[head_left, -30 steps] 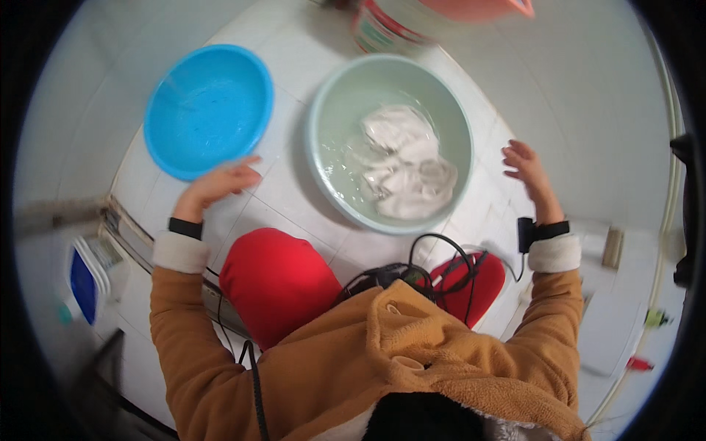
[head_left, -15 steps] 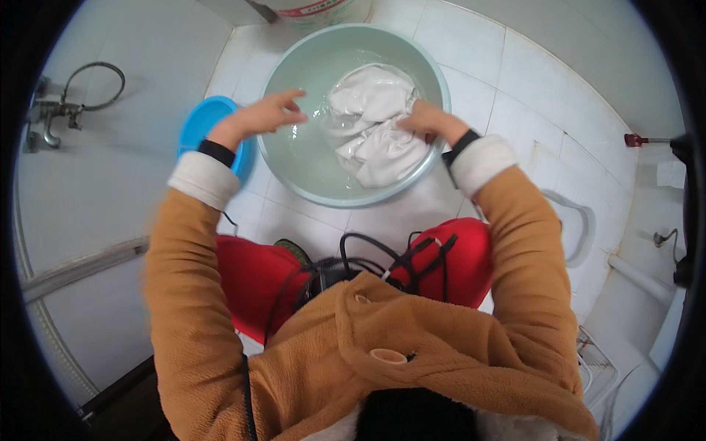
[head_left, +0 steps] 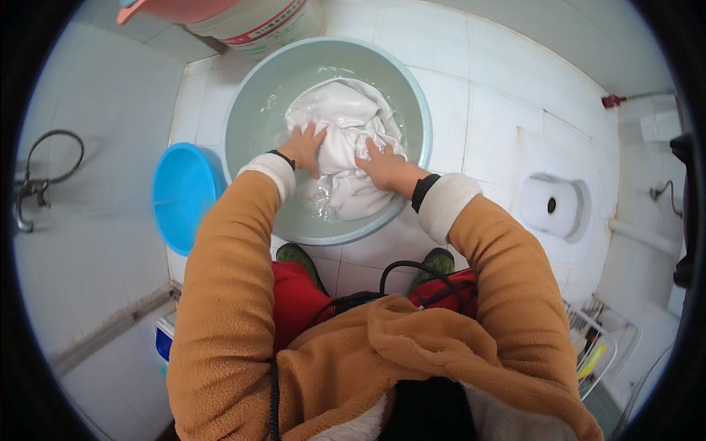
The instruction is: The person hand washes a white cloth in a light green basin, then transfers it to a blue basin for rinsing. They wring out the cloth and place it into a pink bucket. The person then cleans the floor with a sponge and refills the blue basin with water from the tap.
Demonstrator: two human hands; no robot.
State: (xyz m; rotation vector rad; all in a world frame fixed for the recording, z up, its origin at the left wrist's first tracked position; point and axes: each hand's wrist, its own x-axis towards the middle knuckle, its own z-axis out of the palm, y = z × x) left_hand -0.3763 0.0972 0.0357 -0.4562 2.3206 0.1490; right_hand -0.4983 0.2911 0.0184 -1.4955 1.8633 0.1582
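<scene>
A bundled white cloth [head_left: 342,110] lies wet in the water of a large pale green basin [head_left: 239,121]. My left hand [head_left: 303,151] rests on the cloth's left side with its fingers spread. On its right side lies my right hand [head_left: 388,167], fingers apart and pressed to the folds. Neither hand is wrapped round the fabric. Part of the cloth bulges up above the water, and its lower end sits near the basin's near rim.
A bright blue basin [head_left: 184,198] stands left of the green one. A white bucket [head_left: 268,29] is beyond it. A wall tap [head_left: 33,192] is at far left, a squat toilet [head_left: 551,206] at right. My boots [head_left: 298,261] are close to the near rim.
My left hand has come down from the air onto the cloth. My right hand has moved from the cloth's right edge onto its folds. The view has shifted, showing more of the room.
</scene>
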